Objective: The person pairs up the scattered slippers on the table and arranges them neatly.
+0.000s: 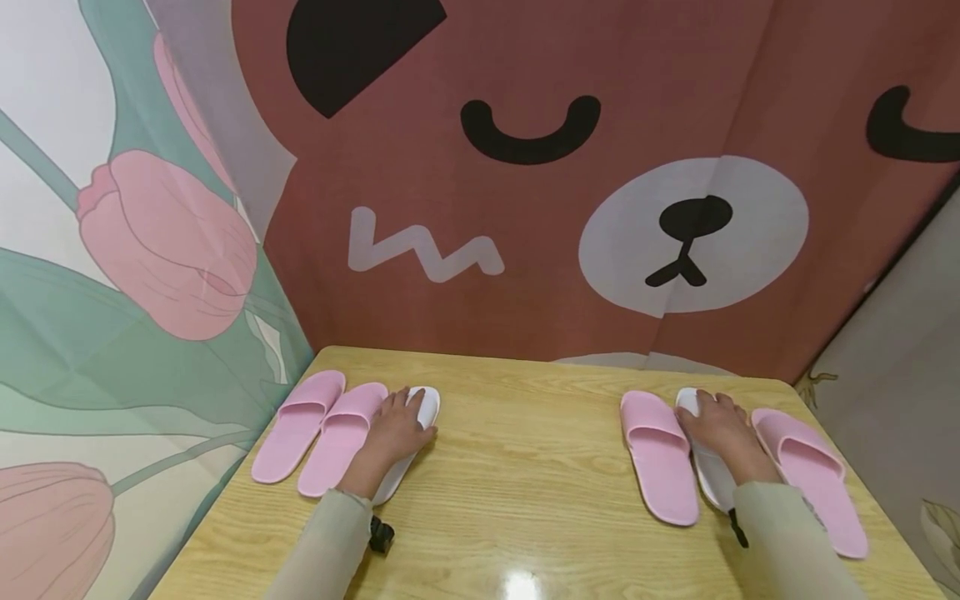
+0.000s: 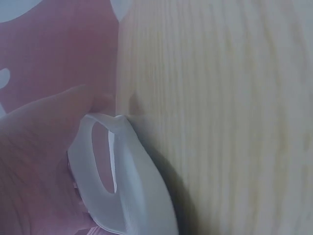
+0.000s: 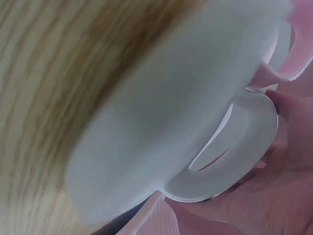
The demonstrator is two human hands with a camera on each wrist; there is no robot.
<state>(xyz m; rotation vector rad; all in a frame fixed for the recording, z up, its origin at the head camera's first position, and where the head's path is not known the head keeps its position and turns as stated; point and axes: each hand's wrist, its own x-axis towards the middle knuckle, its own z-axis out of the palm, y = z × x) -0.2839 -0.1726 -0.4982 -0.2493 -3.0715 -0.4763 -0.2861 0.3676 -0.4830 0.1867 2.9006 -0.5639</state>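
Note:
At the left of the table, my left hand (image 1: 393, 433) lies over the strap of a white slipper (image 1: 430, 406), thumb on its right side and fingers across the top. The left wrist view shows the open strap loop of this slipper (image 2: 144, 196) against the palm side of the hand. Over on the right, my right hand (image 1: 720, 425) grips a second white slipper (image 1: 711, 477) from above at its strap. In the right wrist view, the fingers and thumb bracket the strap (image 3: 234, 171). Both slippers stand toe-away, close over the wood.
Two pink slippers (image 1: 330, 458) (image 1: 288, 446) sit left of the left white slipper. A pink slipper (image 1: 663, 479) lies on each side of the right white one, the outer pink slipper (image 1: 821, 492) near the edge. The wooden table (image 1: 525, 467) meets a bear-print curtain (image 1: 525, 292).

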